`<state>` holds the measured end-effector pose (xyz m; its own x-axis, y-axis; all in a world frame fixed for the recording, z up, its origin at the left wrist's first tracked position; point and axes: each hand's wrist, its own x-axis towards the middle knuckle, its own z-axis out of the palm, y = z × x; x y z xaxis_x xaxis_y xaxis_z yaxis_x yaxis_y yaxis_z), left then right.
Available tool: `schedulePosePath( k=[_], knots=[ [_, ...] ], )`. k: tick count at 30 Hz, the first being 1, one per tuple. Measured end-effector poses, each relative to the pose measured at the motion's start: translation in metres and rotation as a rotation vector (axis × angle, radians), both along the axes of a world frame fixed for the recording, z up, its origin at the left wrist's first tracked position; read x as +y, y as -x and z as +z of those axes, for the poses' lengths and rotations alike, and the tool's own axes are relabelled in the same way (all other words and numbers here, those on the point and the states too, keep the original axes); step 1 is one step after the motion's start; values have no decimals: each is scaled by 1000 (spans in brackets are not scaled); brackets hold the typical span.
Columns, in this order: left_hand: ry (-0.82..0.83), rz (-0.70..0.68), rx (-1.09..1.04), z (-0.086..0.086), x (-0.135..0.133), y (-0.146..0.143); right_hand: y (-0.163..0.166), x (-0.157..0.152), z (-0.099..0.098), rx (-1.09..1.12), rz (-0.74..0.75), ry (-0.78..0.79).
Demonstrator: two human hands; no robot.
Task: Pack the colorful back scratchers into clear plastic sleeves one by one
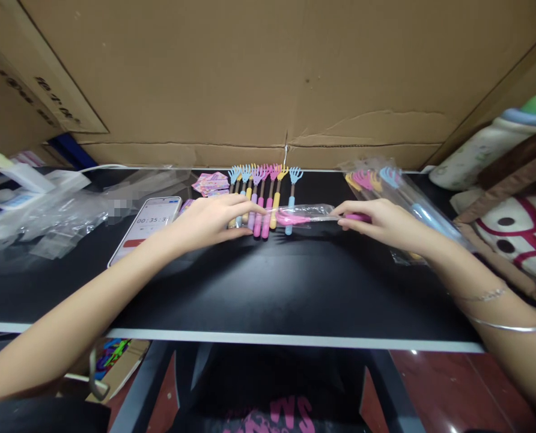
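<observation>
My right hand [369,221] is closed round the handle of a pink back scratcher [295,219], held level above the black table. The scratcher's claw end lies inside a clear plastic sleeve [315,210]. The fingers of my left hand [220,213] pinch the other end of that sleeve. Just behind and partly under it, several back scratchers [276,195] in blue, yellow, purple and pink lie in a row, claws pointing to the back. A blue back scratcher [292,201] lies a little apart at the row's right end.
Left of the row are small printed cards [210,183], a phone [146,228] running a timer, and loose clear bags [65,207]. To the right lie bagged back scratchers [412,195], a plush bag [515,234] and a bottle [484,147]. A cardboard wall [250,78] stands behind the table.
</observation>
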<state>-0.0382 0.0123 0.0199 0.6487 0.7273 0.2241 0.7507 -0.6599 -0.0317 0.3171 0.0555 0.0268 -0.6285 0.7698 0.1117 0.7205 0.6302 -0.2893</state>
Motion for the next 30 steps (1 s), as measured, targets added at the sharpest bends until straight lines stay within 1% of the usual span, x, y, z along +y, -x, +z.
schedulePosePath(
  k=[4, 8, 14, 18, 21, 25, 30],
  knots=[
    [-9, -35, -22, -2, 1, 0, 6, -3, -1, 43, 35, -50],
    [-7, -49, -34, -2, 1, 0, 8, -4, -4, 84, 11, -107],
    [4, -69, -69, 4, -3, -4, 15, -7, -8, 155, -40, -91],
    [-16, -96, -92, 5, -5, -6, 18, -10, -10, 128, -75, -115],
    [-24, -122, -113, 3, -5, -6, 18, -11, -13, 131, -54, -132],
    [-15, -152, -123, 1, -5, -8, 20, -13, -16, 169, -35, -114],
    [12, -141, -113, 3, -8, -10, 26, -18, -14, 210, -32, -130]
  ],
)
